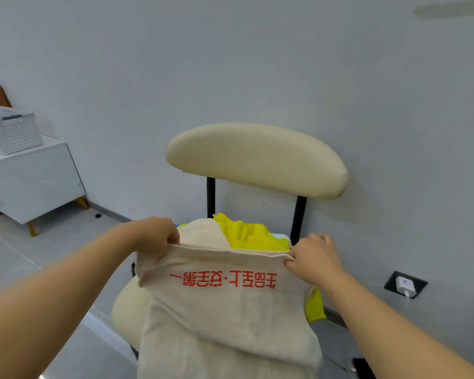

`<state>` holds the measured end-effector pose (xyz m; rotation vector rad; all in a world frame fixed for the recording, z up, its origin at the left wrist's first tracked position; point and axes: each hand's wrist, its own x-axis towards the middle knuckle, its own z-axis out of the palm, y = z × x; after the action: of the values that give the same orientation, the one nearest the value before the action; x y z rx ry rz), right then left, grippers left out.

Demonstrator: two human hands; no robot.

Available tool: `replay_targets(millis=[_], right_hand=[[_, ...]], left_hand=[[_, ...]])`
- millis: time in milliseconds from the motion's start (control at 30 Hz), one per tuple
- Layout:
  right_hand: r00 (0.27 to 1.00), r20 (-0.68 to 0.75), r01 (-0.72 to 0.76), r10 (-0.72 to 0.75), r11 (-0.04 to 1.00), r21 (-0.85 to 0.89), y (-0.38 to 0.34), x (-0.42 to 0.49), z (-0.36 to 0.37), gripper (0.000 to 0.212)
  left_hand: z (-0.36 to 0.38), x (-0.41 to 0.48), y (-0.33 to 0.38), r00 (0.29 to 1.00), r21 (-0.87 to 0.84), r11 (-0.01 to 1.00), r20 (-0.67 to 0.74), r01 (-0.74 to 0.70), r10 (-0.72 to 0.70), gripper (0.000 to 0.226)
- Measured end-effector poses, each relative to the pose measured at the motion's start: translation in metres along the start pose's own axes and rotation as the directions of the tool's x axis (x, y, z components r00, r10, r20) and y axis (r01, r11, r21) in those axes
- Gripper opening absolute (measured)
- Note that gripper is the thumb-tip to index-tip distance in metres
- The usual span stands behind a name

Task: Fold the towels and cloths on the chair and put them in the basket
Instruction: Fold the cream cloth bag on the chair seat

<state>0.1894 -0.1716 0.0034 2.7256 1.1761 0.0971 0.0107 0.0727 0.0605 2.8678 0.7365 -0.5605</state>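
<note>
Beige towel [225, 305] with red lettering hangs in front of the chair [255, 157], its top edge pinched at each corner by the left hand [159, 236] and right hand [312, 258], stretched flat probably for folding, while the basket [11, 132] sits on the counter [33, 173] far left of the chair.

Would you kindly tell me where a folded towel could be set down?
Bare: the cabinet top right of the white basket, and grey floor between cabinet and chair. Crowded: the chair seat, piled with yellow cloth and beige cloth behind the lettered towel.
</note>
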Motion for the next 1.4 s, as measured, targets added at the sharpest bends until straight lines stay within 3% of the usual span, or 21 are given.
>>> replay_targets(millis=[133,300,367,500,600,667,767,833,867,900,967,1100,1200,1267,1333,1400], right_hand=[[0.996,-0.077,-0.042,0.039,0.999,-0.027,0.009,-0.017,-0.021,0.034],[0.973,-0.197,-0.070,0.122,0.965,0.251,0.022,-0.039,-0.055,0.031],[0.980,-0.176,-0.036,0.091,0.955,0.294,0.028,-0.047,-0.065,0.030],[0.996,-0.051,0.071,-0.066,0.994,0.085,0.037,-0.062,-0.072,0.032],[0.999,-0.010,0.041,-0.040,0.974,0.224,0.040,-0.071,-0.070,0.044],[0.998,-0.054,-0.006,0.039,0.863,0.505,0.045,-0.074,-0.068,0.045],[0.971,-0.094,-0.030,0.221,0.499,0.866,0.047,-0.080,-0.070,0.034],[0.945,-0.060,0.008,0.322,0.161,0.987,0.045,-0.080,-0.074,0.020],[0.939,-0.031,0.021,0.344,0.032,0.999,0.044,-0.078,-0.077,0.015],[0.943,-0.014,0.025,0.331,-0.028,0.999,0.043,-0.078,-0.081,0.012],[0.958,-0.005,0.015,0.287,-0.033,0.999,0.041,-0.079,-0.089,0.007],[0.931,0.031,0.064,0.365,-0.245,0.967,0.042,-0.083,-0.105,0.006],[0.899,0.059,0.070,0.434,-0.275,0.959,0.045,-0.083,-0.109,0.008],[0.894,0.080,0.054,0.442,-0.281,0.958,0.046,-0.085,-0.112,0.009],[0.900,0.078,0.041,0.428,-0.263,0.964,0.044,-0.087,-0.113,0.005],[0.882,0.037,0.094,0.469,-0.253,0.963,0.042,-0.088,-0.114,0.008]], left_hand=[[-0.014,-0.021,0.012,0.993,0.059,0.998,-0.120,0.015,-0.007,0.032],[-0.025,-0.044,0.011,0.912,-0.023,0.999,-0.407,0.042,-0.048,0.016],[-0.030,-0.057,0.011,0.886,-0.010,0.998,-0.459,0.063,-0.061,0.015],[-0.035,-0.079,0.007,0.861,0.005,0.988,-0.491,0.153,-0.130,0.036],[-0.034,-0.088,0.005,0.869,-0.028,0.993,-0.481,0.115,-0.114,0.024],[-0.031,-0.091,0.001,0.885,-0.058,0.996,-0.456,0.073,-0.091,0.008],[-0.028,-0.097,-0.012,0.880,-0.303,0.953,-0.459,-0.021,-0.126,0.009],[-0.029,-0.101,-0.017,0.837,-0.575,0.806,-0.504,-0.140,-0.214,0.011],[-0.029,-0.102,-0.019,0.817,-0.669,0.718,-0.515,-0.192,-0.260,0.008],[-0.030,-0.103,-0.018,0.816,-0.708,0.671,-0.510,-0.220,-0.270,0.008],[-0.031,-0.106,-0.016,0.843,-0.676,0.705,-0.493,-0.215,-0.216,0.015],[-0.040,-0.112,-0.017,0.818,-0.743,0.601,-0.521,-0.295,-0.243,0.023],[-0.045,-0.118,-0.021,0.843,-0.796,0.504,-0.491,-0.334,-0.218,0.037],[-0.045,-0.121,-0.023,0.844,-0.825,0.437,-0.487,-0.358,-0.227,0.035],[-0.044,-0.123,-0.021,0.845,-0.825,0.436,-0.486,-0.359,-0.225,0.020],[-0.042,-0.124,-0.017,0.827,-0.812,0.449,-0.510,-0.372,-0.237,0.022]])
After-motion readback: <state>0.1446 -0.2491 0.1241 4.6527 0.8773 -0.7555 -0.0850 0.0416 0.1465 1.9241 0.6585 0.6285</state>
